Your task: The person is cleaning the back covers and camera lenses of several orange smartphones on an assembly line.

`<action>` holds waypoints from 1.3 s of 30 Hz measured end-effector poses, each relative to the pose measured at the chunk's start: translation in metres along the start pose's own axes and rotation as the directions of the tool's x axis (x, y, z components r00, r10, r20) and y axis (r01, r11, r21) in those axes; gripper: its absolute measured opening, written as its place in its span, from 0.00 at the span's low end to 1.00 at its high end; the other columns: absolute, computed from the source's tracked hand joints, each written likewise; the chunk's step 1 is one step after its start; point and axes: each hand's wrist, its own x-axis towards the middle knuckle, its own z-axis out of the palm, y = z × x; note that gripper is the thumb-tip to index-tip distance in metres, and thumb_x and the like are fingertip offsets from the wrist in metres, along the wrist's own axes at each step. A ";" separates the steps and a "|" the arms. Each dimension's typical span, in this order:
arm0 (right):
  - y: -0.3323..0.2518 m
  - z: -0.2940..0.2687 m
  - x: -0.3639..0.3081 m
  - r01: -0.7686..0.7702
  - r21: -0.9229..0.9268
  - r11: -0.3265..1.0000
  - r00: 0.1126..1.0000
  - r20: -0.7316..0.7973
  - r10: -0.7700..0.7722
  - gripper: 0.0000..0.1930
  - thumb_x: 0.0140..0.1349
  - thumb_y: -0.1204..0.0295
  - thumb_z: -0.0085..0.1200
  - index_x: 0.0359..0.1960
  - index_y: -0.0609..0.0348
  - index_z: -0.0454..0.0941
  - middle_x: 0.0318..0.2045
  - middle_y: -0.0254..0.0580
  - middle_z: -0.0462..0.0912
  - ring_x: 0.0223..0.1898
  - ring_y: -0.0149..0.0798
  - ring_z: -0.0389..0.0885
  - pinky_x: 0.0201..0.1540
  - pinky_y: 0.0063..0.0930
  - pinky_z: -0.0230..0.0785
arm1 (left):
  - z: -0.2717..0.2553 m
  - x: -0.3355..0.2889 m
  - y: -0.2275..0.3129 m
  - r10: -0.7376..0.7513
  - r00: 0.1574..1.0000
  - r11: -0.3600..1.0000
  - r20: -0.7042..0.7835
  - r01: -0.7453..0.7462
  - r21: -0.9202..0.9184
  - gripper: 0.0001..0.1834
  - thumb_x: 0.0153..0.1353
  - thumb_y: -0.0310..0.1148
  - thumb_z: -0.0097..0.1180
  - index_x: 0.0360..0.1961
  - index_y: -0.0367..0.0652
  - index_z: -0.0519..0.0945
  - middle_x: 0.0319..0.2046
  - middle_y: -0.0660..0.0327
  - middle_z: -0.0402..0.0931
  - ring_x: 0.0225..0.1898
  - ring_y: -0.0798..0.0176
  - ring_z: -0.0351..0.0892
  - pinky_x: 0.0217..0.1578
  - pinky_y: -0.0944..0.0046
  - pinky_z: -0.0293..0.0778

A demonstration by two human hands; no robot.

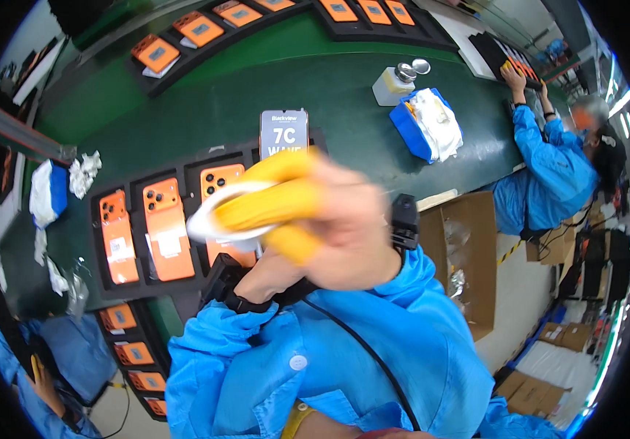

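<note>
My right hand [348,230], smeared by motion and wearing yellow finger covers, is closed on a folded white cloth [202,222]. It is raised above a black tray [138,245]. Below and partly behind it is my left hand [270,278], its fingers hidden. Three orange phones lie back side up in the tray: a left one [117,245], a middle one [164,230] and a right one [221,175] partly covered by the cloth. Beyond my right hand, a phone with a grey printed front [283,132] shows its upper part; the rest is hidden.
A pump bottle [392,86] and a blue bin with white wipes [411,130] stand at the back right. Another blue bin [57,186] is at left. More phone trays [212,51] line the far side. A cardboard box [469,263] is at right. Co-workers sit on both sides.
</note>
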 end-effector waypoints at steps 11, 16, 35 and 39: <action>-0.048 -0.027 -0.028 0.773 0.315 0.551 0.603 -0.636 -0.482 0.20 0.47 0.85 0.52 0.44 0.65 0.64 0.26 0.37 0.65 0.24 0.27 0.66 0.30 0.20 0.59 | 0.056 -0.001 0.060 0.127 0.989 0.991 0.074 -0.124 -0.047 0.12 0.53 0.18 0.60 0.40 0.36 0.78 0.40 0.58 0.79 0.44 0.66 0.79 0.47 0.66 0.75; -0.032 -0.017 -0.017 0.632 0.517 0.577 0.726 -0.656 -0.206 0.23 0.45 0.85 0.54 0.45 0.62 0.65 0.29 0.38 0.65 0.25 0.30 0.67 0.33 0.22 0.62 | 0.047 0.011 0.040 0.112 0.992 0.928 0.061 -0.082 -0.363 0.12 0.59 0.14 0.52 0.44 0.35 0.73 0.42 0.59 0.77 0.48 0.68 0.76 0.51 0.68 0.71; 0.082 -0.014 0.044 0.627 -0.757 0.185 0.766 0.554 -0.326 0.03 0.44 0.71 0.57 0.22 0.53 0.79 0.26 0.30 0.73 0.34 0.32 0.74 0.33 0.24 0.65 | 0.044 -0.001 0.050 0.709 0.705 0.408 -0.035 -0.369 0.835 0.16 0.43 0.20 0.66 0.36 0.30 0.78 0.31 0.49 0.78 0.32 0.50 0.80 0.32 0.61 0.77; 0.089 -0.009 0.037 0.683 -0.722 0.110 0.725 0.652 -0.223 0.03 0.46 0.69 0.58 0.21 0.51 0.80 0.26 0.28 0.74 0.35 0.30 0.73 0.34 0.23 0.64 | 0.053 0.010 0.042 0.752 0.651 0.179 0.104 -0.355 0.918 0.24 0.43 0.27 0.71 0.42 0.30 0.77 0.37 0.50 0.76 0.33 0.50 0.78 0.32 0.61 0.76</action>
